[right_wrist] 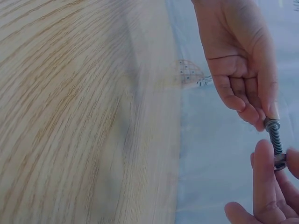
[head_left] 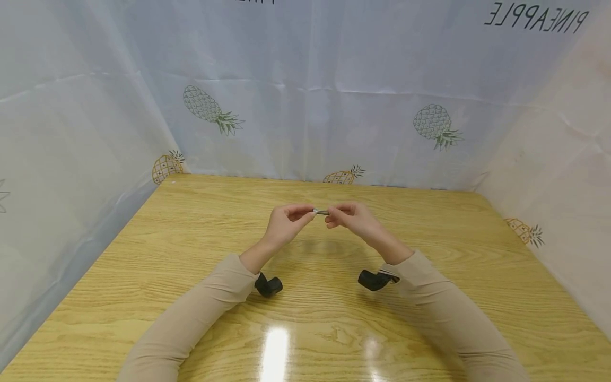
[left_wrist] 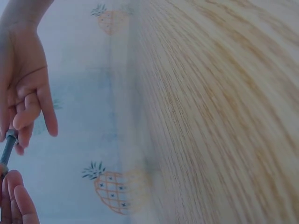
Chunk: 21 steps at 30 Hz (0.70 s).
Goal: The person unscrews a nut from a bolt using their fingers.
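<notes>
A small metal bolt (head_left: 322, 212) with a threaded shank is held level in the air between both hands, above the middle of the table. My left hand (head_left: 281, 227) pinches one end between thumb and fingertips. At the opposite end, the thumb and fingers of my right hand (head_left: 361, 220) pinch the bolt. Threads of the bolt (right_wrist: 276, 140) show between the hands in the right wrist view, with a wider collar or nut at each end, partly covered by fingertips. The left wrist view catches the bolt (left_wrist: 7, 151) at its left edge.
The wood-grain table (head_left: 200, 244) spreads beneath both arms. A white curtain (head_left: 305, 122) printed with pineapples hangs behind it and along both sides. Black camera mounts (head_left: 269, 286) stick out from under both beige sleeves (head_left: 210, 297).
</notes>
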### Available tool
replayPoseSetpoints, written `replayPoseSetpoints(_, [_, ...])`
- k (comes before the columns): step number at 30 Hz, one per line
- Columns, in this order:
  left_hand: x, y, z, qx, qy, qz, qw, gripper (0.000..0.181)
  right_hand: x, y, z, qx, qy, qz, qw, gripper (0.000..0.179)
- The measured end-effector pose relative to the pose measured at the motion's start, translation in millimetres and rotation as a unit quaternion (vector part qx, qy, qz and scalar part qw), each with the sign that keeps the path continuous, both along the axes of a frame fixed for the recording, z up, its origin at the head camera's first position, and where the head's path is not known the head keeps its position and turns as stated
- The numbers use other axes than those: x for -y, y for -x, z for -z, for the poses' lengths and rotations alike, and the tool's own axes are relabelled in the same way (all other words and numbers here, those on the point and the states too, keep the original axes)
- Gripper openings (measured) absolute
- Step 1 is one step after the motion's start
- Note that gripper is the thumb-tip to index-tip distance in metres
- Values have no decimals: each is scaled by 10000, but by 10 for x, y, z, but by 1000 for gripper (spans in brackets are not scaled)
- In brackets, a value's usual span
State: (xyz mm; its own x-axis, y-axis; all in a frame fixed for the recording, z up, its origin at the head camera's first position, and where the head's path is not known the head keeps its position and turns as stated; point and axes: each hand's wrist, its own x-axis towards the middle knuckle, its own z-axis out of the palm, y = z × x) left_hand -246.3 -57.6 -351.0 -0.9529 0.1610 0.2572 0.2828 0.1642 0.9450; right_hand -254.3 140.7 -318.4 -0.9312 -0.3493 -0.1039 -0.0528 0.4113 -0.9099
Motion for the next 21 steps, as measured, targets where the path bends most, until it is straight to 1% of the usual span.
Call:
replayPoseSetpoints(3, [3,1,3,-20,-5,14,10000,26,-1,3,16,-160,20,26,9999,35])
replayPoseSetpoints(5, [6,6,10,-9,-1,9,10000,26,1,-1,17,-219,14,72,9997,36])
replayPoseSetpoints(8, [6,10,15,54,12,-1,10000,26,-5,-4,17,-190,14,19,9998,40])
replayPoseSetpoints(14, [4,6,5,149,11,8,9999,28,-6,-4,-2,91,-8,-154,9998,46])
replayPoseSetpoints(16, [4,2,1,133,2,13,9999,29,-2,-6,-5,132,28,-140,9998,44])
replayPoseSetpoints(21, [7,0,0,84,12,29,10000,29,-2,-8,17,-81,96,-67,9999,36])
